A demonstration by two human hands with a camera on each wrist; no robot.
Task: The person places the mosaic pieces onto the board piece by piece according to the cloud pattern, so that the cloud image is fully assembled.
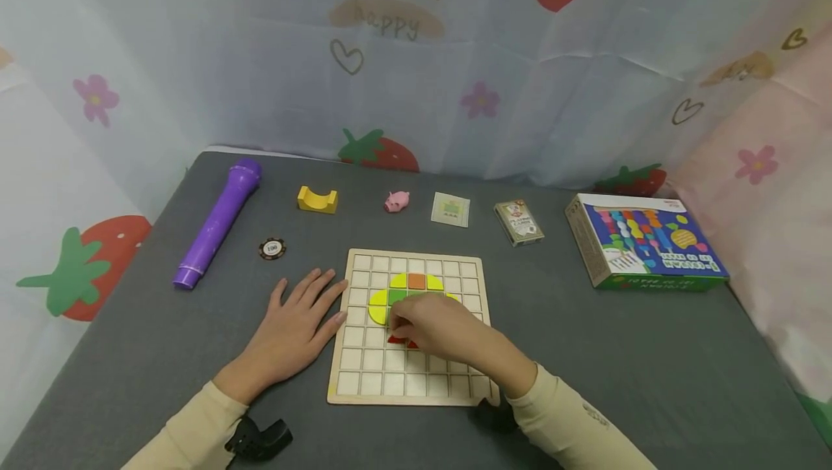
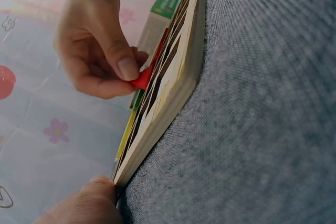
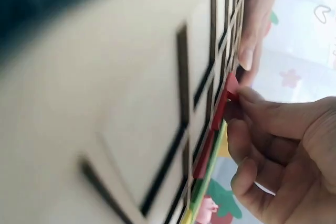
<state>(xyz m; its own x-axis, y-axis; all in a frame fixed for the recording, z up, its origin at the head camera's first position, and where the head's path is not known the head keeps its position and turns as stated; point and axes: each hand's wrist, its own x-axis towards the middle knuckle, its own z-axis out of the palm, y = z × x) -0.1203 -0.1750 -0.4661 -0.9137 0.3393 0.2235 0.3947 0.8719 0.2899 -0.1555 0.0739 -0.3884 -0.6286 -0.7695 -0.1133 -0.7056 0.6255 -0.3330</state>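
A pale wooden grid board (image 1: 364, 376), square and cut into shallow square cells, lies flat on a grey, finely woven table cover (image 1: 585, 354). The right hand (image 1: 442, 329) curls over the middle of the board, thumb and forefinger pinching a small flat red piece (image 2: 143, 80) whose edge is tipped up out of the cells; in the head view only red corners (image 1: 399, 340) peek from under the fingers. Just beyond the hand sit glossy flat pieces already bedded in the grid: yellow curved segments (image 1: 378, 306), a green square (image 1: 396, 295) and an orange square (image 1: 417, 281). The left hand (image 1: 295, 329) rests palm down on the cloth, fingers straight and spread, fingertips touching the board's left edge and holding nothing.

Along the far side lie a smooth purple cylinder (image 1: 217, 221), a round dark chip (image 1: 272, 248), a yellow block with a scooped top (image 1: 317, 200), a small pink pig (image 1: 396, 201), a square card (image 1: 451, 209), a card pack (image 1: 518, 222) and a printed cardboard box (image 1: 643, 250)
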